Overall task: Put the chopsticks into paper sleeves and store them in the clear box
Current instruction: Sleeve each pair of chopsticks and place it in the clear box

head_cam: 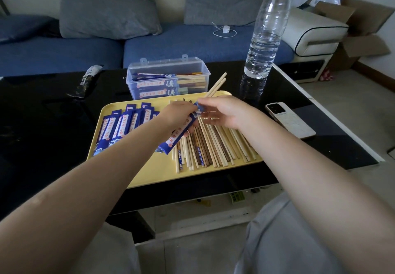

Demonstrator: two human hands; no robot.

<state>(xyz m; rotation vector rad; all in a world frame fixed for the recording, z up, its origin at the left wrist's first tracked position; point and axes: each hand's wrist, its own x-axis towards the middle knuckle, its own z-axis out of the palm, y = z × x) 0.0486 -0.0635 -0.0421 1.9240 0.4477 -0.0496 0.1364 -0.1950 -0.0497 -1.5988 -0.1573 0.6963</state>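
Above the tray (119,173), left hand (179,115) pinches a flimsy paper sleeve (181,132); right hand (222,111) grips stiff, light chopsticks (215,86) pointing toward 1 o'clock.

Bare forearms, light grey trousers (288,231)

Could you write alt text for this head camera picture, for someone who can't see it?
Over a yellow tray, the left hand holds a blue paper sleeve while the right hand feeds in a pair of chopsticks. Behind sits an open clear box.
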